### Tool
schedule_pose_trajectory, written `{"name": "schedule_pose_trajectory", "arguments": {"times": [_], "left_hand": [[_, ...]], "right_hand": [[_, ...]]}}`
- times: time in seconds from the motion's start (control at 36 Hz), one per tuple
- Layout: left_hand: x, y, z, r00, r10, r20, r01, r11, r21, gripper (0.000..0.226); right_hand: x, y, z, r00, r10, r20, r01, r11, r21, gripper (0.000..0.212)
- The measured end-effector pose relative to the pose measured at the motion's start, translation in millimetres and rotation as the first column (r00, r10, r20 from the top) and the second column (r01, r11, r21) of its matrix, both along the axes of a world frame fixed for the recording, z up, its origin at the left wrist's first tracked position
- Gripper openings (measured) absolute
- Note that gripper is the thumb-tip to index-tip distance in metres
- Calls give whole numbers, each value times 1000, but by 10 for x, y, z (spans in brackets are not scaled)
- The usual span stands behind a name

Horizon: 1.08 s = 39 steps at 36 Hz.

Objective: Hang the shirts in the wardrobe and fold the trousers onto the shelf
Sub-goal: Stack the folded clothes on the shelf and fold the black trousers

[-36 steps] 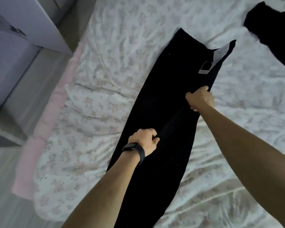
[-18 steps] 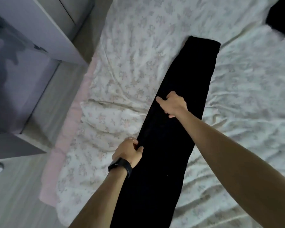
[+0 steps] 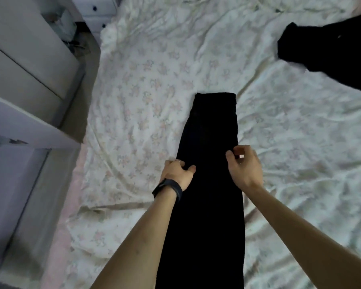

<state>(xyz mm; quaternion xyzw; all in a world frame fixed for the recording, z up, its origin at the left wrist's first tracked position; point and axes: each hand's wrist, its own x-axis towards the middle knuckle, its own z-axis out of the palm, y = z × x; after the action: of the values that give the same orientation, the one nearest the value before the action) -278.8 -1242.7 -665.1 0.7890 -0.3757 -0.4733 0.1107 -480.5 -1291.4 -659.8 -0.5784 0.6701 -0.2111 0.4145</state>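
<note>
Pale grey wardrobe panels [image 3: 25,59] fill the left side, one open door edge jutting toward the bed. Beyond them, at the top, stands a small white drawer unit with dark knobs [image 3: 98,9]. Next comes the pink mattress edge [image 3: 71,184], and then the crumpled white bedsheet printed with faint flowers [image 3: 154,59], which covers the rest of the view.

The left hand [image 3: 176,172] wears a black wristband [image 3: 168,189] and a thin ring [image 3: 177,161]. Its fingers curl under the left edge of the long black trousers [image 3: 211,132] while the thumb lies on top of the cloth, so it grips that edge. The black trousers lie flat on the sheet in a narrow lengthwise strip, with the squared-off end farthest from the person and the near end running out of the bottom of the view between the forearms.

The right hand [image 3: 245,167] sits at the opposite edge, thumb tip on the fabric and curled fingers just past it, pinching that side. Well apart, at the upper right, lies a heaped black garment [image 3: 331,55].
</note>
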Motion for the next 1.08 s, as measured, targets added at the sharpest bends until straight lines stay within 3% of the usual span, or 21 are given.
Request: {"name": "schedule_pose_trajectory", "arguments": {"times": [0.11,0.19,0.25,0.36,0.47,0.56,0.61,0.64,0.69,0.75,0.78,0.92,1.0,1.03,1.08], "left_hand": [[-1,-595,-69,997,76,-31,-77,997,-31,45],[-12,-1089,-92,972,217,-94,-226,968,-107,59],[11,-1386,-85,966,215,-146,-235,962,-138,68],[106,-1819,-61,946,181,-270,-233,956,-175,53],[156,-2015,-6,941,144,-307,-234,930,-284,58],[279,-2042,81,940,148,-309,-251,912,-325,41],[373,-2034,115,959,107,-264,-200,911,-360,15],[436,-2035,110,970,100,-222,-181,905,-384,19],[535,-2050,38,988,115,-102,-147,900,-410,26],[561,-2040,-67,990,140,5,-127,911,-392,26],[533,-2011,-121,985,162,60,-129,921,-368,23],[278,-1846,-161,971,225,81,-172,893,-415,27],[176,-1576,-144,980,184,74,-123,858,-499,41],[141,-1411,-160,981,157,114,-76,852,-519,48],[57,-1030,-231,931,76,356,124,853,-507,58]], "right_hand": [[-107,-307,-162,989,-122,82,110,985,135,35],[-120,-586,-275,938,-238,254,147,932,331,36],[-92,-767,-336,893,-305,331,153,898,414,41],[-48,-1121,-277,841,-372,392,123,838,532,41],[-95,-1436,-184,839,-333,431,18,808,589,37],[-43,-1597,-33,790,-297,537,-58,836,546,34],[16,-1711,59,824,-192,533,-41,919,393,29],[71,-1768,96,876,-121,468,-21,958,287,27],[209,-1836,113,973,18,230,-44,993,110,26],[351,-1819,25,991,127,-49,-125,991,52,27],[390,-1794,-67,982,148,-119,-141,988,65,28],[278,-1382,-200,995,46,85,-61,981,183,42],[-102,-682,-164,978,-82,194,42,978,203,33],[-256,-397,-177,970,-112,214,61,971,230,31],[-521,149,-223,964,-151,219,76,945,319,29]]}}
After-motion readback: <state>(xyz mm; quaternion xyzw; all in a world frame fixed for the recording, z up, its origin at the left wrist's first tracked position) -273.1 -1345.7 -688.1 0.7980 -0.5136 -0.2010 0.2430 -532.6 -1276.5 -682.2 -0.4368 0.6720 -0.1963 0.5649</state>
